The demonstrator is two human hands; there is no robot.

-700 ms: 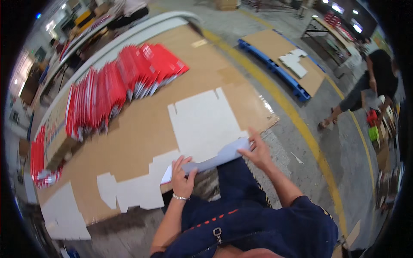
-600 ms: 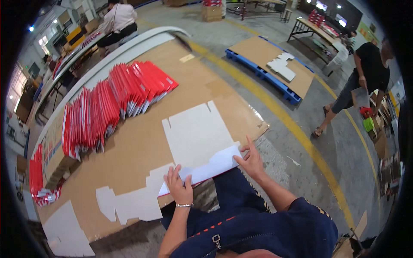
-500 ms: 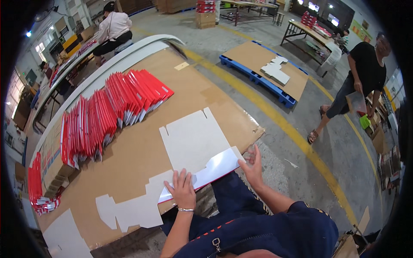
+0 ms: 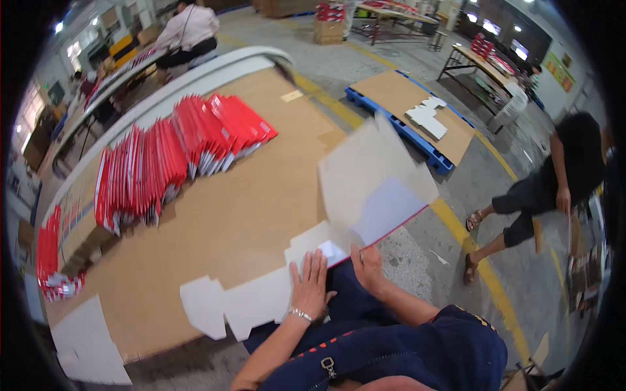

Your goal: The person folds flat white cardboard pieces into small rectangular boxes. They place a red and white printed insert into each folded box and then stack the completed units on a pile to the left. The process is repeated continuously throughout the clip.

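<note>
A die-cut cardboard box blank [image 4: 257,306], pale grey on top with a red near edge, lies along the front edge of the table. My left hand [image 4: 310,287] rests flat on its middle, fingers stretched out. Beside it, my right hand [image 4: 369,268] grips the near red edge, with the thumb side showing and the other fingers partly hidden. The blank's large right panel [image 4: 365,169] is raised and tilted off the table, bent up along a crease, and looks slightly blurred. A white glossy strip shows next to my left fingertips.
A long row of folded red packs [image 4: 143,173] leans across the table's [image 4: 241,195] left side. Another pale board [image 4: 91,342] lies at the near left corner. Beyond the table stands a blue pallet [image 4: 427,153] with cardboard on it. A person [image 4: 574,163] stands at the right.
The blank has shifted right and its large panel has risen from the table. My right hand has moved left and closed on the edge. The person at the right has changed stance.
</note>
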